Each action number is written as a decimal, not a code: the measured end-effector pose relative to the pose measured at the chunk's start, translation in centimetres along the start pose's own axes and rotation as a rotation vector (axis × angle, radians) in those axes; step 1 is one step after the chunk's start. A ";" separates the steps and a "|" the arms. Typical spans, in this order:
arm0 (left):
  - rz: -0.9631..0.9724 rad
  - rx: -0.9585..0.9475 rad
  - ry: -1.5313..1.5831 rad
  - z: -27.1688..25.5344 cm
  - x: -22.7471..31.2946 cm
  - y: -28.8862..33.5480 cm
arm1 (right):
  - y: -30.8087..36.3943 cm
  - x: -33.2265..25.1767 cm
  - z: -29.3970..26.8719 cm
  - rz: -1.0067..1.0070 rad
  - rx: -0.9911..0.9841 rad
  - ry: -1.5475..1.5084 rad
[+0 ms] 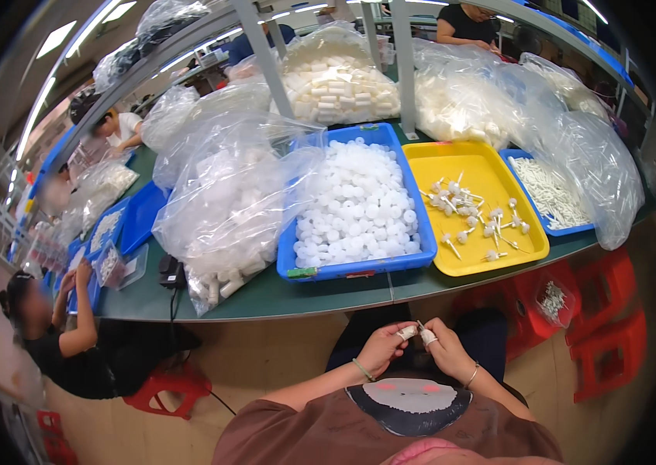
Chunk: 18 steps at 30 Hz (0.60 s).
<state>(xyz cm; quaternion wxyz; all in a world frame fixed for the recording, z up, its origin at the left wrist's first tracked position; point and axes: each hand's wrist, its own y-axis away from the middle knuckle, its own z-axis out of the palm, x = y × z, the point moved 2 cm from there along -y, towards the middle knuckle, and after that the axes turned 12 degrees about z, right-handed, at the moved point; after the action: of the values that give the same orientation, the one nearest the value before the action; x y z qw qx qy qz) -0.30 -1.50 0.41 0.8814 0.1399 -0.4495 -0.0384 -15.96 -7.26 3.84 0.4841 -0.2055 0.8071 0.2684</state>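
In front of my chest and just off the table's near edge, my left hand (pixel 387 346) and my right hand (pixel 447 350) meet with their fingertips pinched together. White coverings wrap a finger or thumb on each hand. A small thin piece pokes up between the fingertips, but the fingers hide most of it, so I cannot tell its kind. Closest to the hands on the table is a blue tray (pixel 288 262) heaped with white, round plastic pieces (pixel 355 209). Right of it, a yellow tray (pixel 510 252) holds scattered thin-stemmed parts with white heads (pixel 460 200).
Further right lie a blue tray of slim white pieces (pixel 549 190) and a clear bag (pixel 603 174). Bags of white cylinders (pixel 223 194) stand left and behind. A black adapter (pixel 171 271) sits by the edge. Red stools (pixel 611 349) flank me; a co-worker (pixel 72 333) sits left.
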 end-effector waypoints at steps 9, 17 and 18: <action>0.066 -0.013 -0.039 -0.4 -0.4 0.0 | 0.2 -0.1 0.7 -0.033 -0.048 0.081; 0.059 0.140 0.150 -1.4 0.1 -0.3 | 0.0 0.7 0.1 0.063 0.032 0.061; 0.018 0.166 0.254 -1.3 0.2 0.0 | 0.0 0.6 0.2 0.041 0.039 0.031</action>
<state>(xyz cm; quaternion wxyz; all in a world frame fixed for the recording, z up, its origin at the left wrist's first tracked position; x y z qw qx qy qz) 0.85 -1.31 -0.14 0.9169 0.2120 -0.3374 0.0250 -16.10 -7.20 3.25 0.4699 -0.1837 0.8235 0.2595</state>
